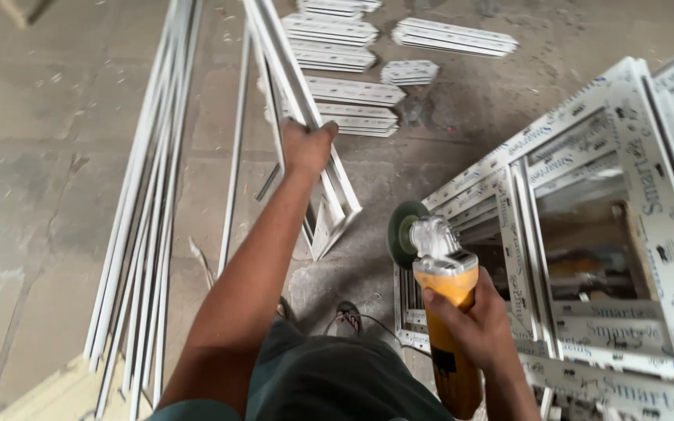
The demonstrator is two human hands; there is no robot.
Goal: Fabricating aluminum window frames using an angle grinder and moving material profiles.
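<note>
My left hand (pixel 306 146) grips the edge of a white plastic window frame (pixel 335 204) that stands tilted on the concrete floor, its lower corner near my foot. My right hand (pixel 473 323) holds a yellow angle grinder (pixel 446 300) by its body. The grinder's grey-green disc (pixel 401 232) points forward, just right of the frame's lower corner and apart from it. The grinder's lower end is cut off by the picture's edge.
A stack of white frames (pixel 610 234) with printed film lies at the right. Long white profile strips (pixel 146 218) lean at the left. Short cut profile pieces (pixel 352 93) lie in bundles on the floor (pixel 40 156) ahead. My sandalled foot (pixel 349 316) is below the grinder disc.
</note>
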